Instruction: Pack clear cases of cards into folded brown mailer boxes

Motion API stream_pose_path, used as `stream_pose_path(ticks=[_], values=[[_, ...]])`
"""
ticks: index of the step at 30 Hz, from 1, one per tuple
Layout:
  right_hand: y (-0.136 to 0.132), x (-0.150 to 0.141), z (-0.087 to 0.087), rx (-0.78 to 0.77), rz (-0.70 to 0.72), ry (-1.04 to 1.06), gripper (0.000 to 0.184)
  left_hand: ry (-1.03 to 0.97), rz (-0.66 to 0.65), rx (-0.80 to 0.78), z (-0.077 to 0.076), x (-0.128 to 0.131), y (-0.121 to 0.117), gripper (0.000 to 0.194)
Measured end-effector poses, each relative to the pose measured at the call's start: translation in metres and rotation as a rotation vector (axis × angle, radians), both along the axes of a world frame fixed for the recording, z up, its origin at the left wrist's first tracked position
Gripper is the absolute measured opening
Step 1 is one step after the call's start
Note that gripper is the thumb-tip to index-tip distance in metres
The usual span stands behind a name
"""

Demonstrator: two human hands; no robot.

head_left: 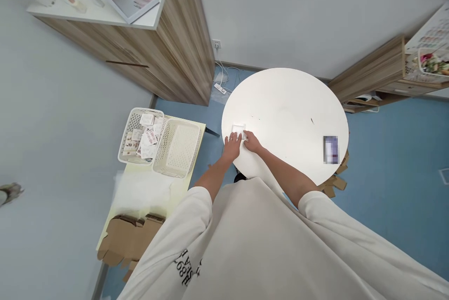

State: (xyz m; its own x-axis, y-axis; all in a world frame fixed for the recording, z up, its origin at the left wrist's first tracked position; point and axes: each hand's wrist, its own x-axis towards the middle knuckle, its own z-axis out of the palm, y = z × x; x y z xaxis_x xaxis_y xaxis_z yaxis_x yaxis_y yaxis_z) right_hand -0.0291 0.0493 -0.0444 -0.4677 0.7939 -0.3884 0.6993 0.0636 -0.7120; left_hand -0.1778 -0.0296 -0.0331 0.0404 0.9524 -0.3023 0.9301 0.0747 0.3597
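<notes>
On the near left part of the round white table (pixel 280 99) lies a small white square packet (pixel 239 127), flat and partly covered by my fingers. It is too small and pale for me to tell whether it is a bag or a box. My left hand (pixel 232 146) rests over its near left side, fingers stretched out and somewhat spread. At its right edge is my right hand (pixel 252 142), with index finger and thumb drawn together on the packet's side. The lower part of the packet is hidden under both hands.
A blurred purple-and-white rectangle (pixel 330 150) lies at the table's right. On the left, a pale side table (pixel 147 192) bears a basket of cards and packets (pixel 123 143), a second white basket (pixel 196 150) and flattened cardboard (pixel 129 239). A power strip (pixel 220 88) lies on the floor.
</notes>
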Motion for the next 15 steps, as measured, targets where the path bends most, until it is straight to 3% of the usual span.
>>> stream_pose_path(ticks=[6, 11, 15], values=[[-0.019, 0.03, 0.009, 0.029, -0.078, -0.118, 0.059, 0.062, -0.055, -0.009, 0.0, 0.0, 0.004, 0.076], [-0.034, 0.054, 0.024, -0.003, -0.144, -0.082, 0.053, 0.156, -0.084, -0.063, 0.018, 0.004, 0.009, 0.076], [-0.047, 0.068, 0.034, 0.012, -0.149, -0.041, 0.05, 0.181, -0.083, 0.011, 0.033, 0.017, -0.002, 0.071]])
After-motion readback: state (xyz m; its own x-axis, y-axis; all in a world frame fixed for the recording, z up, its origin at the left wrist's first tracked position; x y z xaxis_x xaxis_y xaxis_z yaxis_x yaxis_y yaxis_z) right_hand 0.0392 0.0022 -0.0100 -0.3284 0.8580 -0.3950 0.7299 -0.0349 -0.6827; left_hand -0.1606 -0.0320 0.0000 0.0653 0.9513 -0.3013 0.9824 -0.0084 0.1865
